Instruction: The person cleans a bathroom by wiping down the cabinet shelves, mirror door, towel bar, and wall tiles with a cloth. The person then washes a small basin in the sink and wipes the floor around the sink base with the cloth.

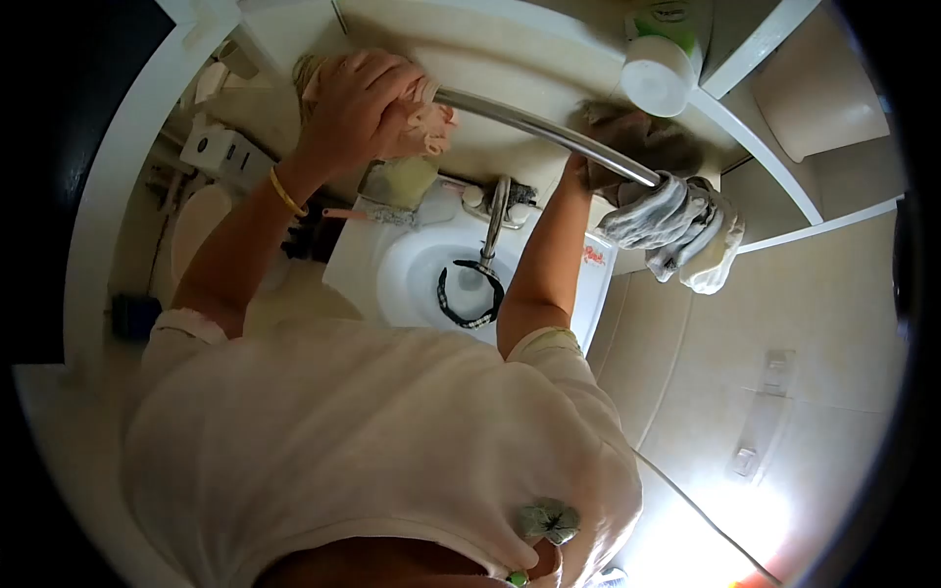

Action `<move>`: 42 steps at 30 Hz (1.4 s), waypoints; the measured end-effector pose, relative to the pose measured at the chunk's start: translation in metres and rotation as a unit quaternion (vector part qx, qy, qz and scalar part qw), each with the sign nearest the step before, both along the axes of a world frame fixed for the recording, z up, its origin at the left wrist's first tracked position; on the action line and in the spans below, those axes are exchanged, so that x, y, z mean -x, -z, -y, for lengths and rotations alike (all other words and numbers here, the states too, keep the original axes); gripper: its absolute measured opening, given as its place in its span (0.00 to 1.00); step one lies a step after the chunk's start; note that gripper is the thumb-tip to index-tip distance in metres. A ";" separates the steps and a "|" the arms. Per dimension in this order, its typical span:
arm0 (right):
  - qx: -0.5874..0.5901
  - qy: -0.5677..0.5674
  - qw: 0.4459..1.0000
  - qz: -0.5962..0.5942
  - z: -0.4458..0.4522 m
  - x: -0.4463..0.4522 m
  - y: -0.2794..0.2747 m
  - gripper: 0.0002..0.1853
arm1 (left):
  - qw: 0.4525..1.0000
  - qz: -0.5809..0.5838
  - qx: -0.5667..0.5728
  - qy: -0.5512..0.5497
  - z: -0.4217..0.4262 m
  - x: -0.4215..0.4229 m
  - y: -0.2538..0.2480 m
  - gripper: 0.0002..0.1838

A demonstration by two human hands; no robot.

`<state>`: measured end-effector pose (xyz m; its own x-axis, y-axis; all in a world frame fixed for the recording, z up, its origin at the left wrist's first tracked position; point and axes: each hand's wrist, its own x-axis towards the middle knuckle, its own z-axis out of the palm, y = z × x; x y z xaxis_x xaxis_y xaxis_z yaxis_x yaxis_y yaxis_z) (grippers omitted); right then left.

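My left hand [365,103] is closed over a bunched pink cloth [431,127] at the left end of a metal rod [549,127]. Its fingers curl round the fabric, and a gold bracelet [286,193] circles that wrist. My right hand [580,174] reaches up behind the rod, beside a dark brown cloth [642,137]. Rod and cloth hide its fingers, so its grip does not show. Grey socks [657,216] and a cream cloth [716,250] hang in a bunch at the rod's right end.
Below my arms is a white washbasin [402,279] with a metal faucet [498,211] and a black-and-white ring-shaped band [443,294] in the bowl. Shelves at upper right hold a white cup [659,76] and a beige container [818,93]. A cable [701,512] runs along the right wall.
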<state>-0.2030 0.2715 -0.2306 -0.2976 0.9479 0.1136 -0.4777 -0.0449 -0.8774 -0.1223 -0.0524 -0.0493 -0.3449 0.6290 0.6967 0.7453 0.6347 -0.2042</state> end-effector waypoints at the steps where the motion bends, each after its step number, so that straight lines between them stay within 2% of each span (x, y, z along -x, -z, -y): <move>1: 0.011 0.001 1.000 -0.001 0.011 -0.006 0.004 0.29 | 1.000 -0.003 0.001 -0.002 0.000 -0.001 0.000 0.16; 5: 0.074 -0.008 0.997 -0.025 0.045 -0.020 0.012 0.29 | 1.000 0.021 0.003 -0.005 0.005 0.004 0.005 0.15; 9: 0.165 -0.075 0.980 -0.087 0.046 -0.038 -0.009 0.29 | 1.000 -0.008 0.001 0.001 0.004 0.000 0.007 0.16; 12: 0.275 -0.137 0.934 -0.183 0.071 -0.060 -0.048 0.26 | 1.000 0.011 0.007 -0.016 0.000 -0.011 -0.001 0.15; 14: 0.286 -0.199 0.913 -0.211 0.082 -0.035 -0.029 0.26 | 1.000 0.009 -0.016 0.000 0.003 -0.003 0.004 0.15; 15: 0.311 -0.260 0.889 -0.212 0.101 -0.040 -0.045 0.28 | 1.000 0.001 -0.010 -0.014 0.002 -0.006 0.004 0.15; 16: 0.300 -0.286 0.892 -0.182 0.124 -0.046 -0.060 0.29 | 1.000 -0.009 -0.004 -0.028 0.002 -0.010 0.002 0.16; 17: 0.334 -0.315 0.872 -0.172 0.140 -0.044 -0.067 0.28 | 0.999 -0.018 0.004 -0.041 0.002 -0.012 0.000 0.16; 19: 0.342 -0.342 0.852 -0.200 0.182 -0.050 -0.088 0.27 | 1.000 0.006 -0.005 -0.028 0.006 -0.004 0.008 0.16; 21: 0.385 -0.407 0.810 -0.173 0.207 -0.016 -0.042 0.23 | 0.999 0.017 -0.007 -0.027 0.007 -0.002 0.008 0.17; 23: 0.348 -0.482 0.743 -0.307 0.233 -0.001 -0.012 0.20 | 0.999 0.017 -0.002 -0.037 0.004 -0.008 0.002 0.17; 25: 0.270 -0.516 0.726 -0.366 0.249 0.016 0.006 0.18 | 1.000 0.006 -0.009 -0.004 0.007 0.003 0.008 0.17; 26: 0.216 -0.514 0.749 -0.358 0.254 0.018 0.007 0.18 | 1.000 0.002 -0.013 0.014 0.006 0.003 0.007 0.17; 28: 0.285 -0.523 0.739 -0.315 0.245 0.014 0.014 0.18 | 1.000 0.006 -0.015 -0.019 0.004 -0.004 0.007 0.18; 30: 0.518 -0.523 0.631 -0.245 0.228 -0.010 -0.013 0.19 | 0.999 0.003 -0.018 -0.035 0.003 -0.006 0.005 0.18; 31: 0.540 -0.573 0.482 -0.384 0.218 -0.021 -0.010 0.20 | 0.999 0.000 -0.019 -0.035 0.004 -0.003 0.007 0.18; 34: 0.510 -0.511 0.681 -0.122 0.192 -0.041 -0.042 0.20 | 0.999 -0.012 -0.018 -0.044 0.005 -0.001 0.010 0.18; 35: 0.465 -0.541 0.688 -0.134 0.184 -0.032 -0.023 0.18 | 0.999 -0.015 -0.017 -0.049 0.005 -0.004 0.013 0.18; 38: 0.363 -0.512 0.771 -0.108 0.160 -0.040 -0.012 0.17 | 0.980 0.158 0.054 -0.109 0.000 -0.038 -0.019 0.29; 39: 0.329 -0.483 0.807 -0.090 0.153 -0.058 -0.025 0.15 | 0.991 0.113 -0.015 -0.068 -0.001 -0.033 -0.014 0.22; 40: 0.301 -0.473 0.824 -0.084 0.140 -0.068 -0.027 0.15 | 0.998 0.028 -0.018 -0.059 -0.002 -0.034 -0.011 0.19; 41: 0.313 -0.461 0.825 -0.094 0.124 -0.078 -0.026 0.14 | 0.997 -0.059 -0.021 -0.050 -0.006 -0.039 -0.017 0.17; 42: 0.324 -0.451 0.825 -0.105 0.105 -0.083 -0.023 0.14 | 0.995 -0.086 -0.030 -0.035 -0.008 -0.042 -0.018 0.16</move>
<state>-0.1198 0.1668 -0.2072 -0.9534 0.2334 -0.1911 -0.1318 -0.8921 -0.4321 -0.0799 -0.0448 -0.0318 -0.2589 0.5631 0.7847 0.6569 0.6983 -0.2844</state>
